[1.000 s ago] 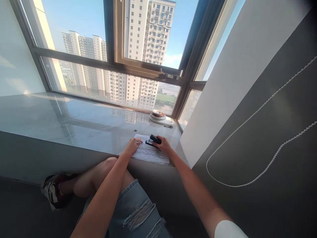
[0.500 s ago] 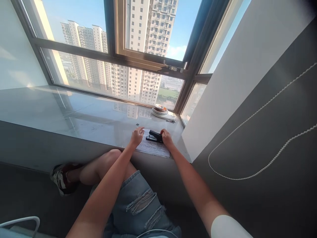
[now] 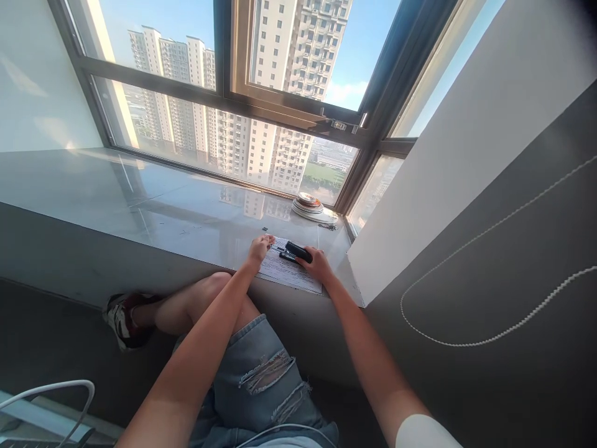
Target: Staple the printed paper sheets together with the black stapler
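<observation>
A black stapler (image 3: 299,251) is in my right hand (image 3: 318,266), whose fingers wrap round its rear end. Its upper arm is lifted away from the base, and a thin part shows in the gap, pointing left. Beneath the stapler lies a printed sheet of paper (image 3: 291,278) on the window sill. My left hand (image 3: 259,251) is at the paper's left edge, just left of the stapler. Its fingers are pinched together; whatever is between them is too small to make out.
A small dark piece (image 3: 265,229) lies on the sill (image 3: 209,218) beyond my left hand. Stacked plates or discs (image 3: 308,208) stand in the window corner, with small dark items (image 3: 327,226) in front. A beaded cord (image 3: 448,344) hangs at the right.
My right hand has shifted its grip further round the stapler, which is turned and tilted differently. The left hand's fingers have drawn together. The whole view has shifted slightly.
</observation>
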Demonstrator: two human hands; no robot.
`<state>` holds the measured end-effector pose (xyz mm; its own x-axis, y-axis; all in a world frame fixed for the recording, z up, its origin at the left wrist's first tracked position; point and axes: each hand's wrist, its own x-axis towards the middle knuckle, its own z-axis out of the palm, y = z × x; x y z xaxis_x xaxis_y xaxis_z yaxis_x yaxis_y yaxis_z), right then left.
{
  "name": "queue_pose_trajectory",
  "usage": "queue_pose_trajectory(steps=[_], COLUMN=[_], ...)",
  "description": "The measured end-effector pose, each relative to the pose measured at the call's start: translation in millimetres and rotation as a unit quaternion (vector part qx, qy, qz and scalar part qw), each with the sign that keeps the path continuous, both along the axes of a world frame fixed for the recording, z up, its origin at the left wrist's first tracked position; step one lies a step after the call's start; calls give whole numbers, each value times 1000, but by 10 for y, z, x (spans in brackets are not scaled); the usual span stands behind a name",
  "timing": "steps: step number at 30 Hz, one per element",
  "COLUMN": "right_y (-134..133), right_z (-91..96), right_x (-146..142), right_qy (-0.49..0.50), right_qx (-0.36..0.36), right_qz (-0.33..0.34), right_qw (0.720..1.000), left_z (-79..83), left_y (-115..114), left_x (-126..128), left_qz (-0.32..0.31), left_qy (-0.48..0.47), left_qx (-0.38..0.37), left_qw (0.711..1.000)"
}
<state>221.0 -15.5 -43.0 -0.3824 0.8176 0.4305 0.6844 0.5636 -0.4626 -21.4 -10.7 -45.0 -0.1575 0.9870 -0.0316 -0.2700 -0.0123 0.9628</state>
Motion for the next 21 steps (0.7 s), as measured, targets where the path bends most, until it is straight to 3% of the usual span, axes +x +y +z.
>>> queue_pose_trajectory(steps=[5, 9, 12, 17, 21], right_y=[-58, -103, -118, -107, -91], right_z=[-33, -20, -17, -32, -38], right_x=[-18, -68, -90, -73, -73], right_qy=[31, -53, -96, -62, 30], right_qx=[184, 274, 290, 284, 241], right_qz=[58, 82, 90, 65, 9], right_qw=[981, 957, 948, 955, 970], left_z=[75, 113, 100, 13, -8], left_y=[-36, -54, -57, -11, -3], left_x=[4, 9, -10, -20, -34], left_qz=[-23, -81, -93, -104, -5], left_qy=[-117, -204, -229, -209, -122], left_qx=[-44, -110, -87, -24, 13], left_qw=[992, 969, 965, 972, 992])
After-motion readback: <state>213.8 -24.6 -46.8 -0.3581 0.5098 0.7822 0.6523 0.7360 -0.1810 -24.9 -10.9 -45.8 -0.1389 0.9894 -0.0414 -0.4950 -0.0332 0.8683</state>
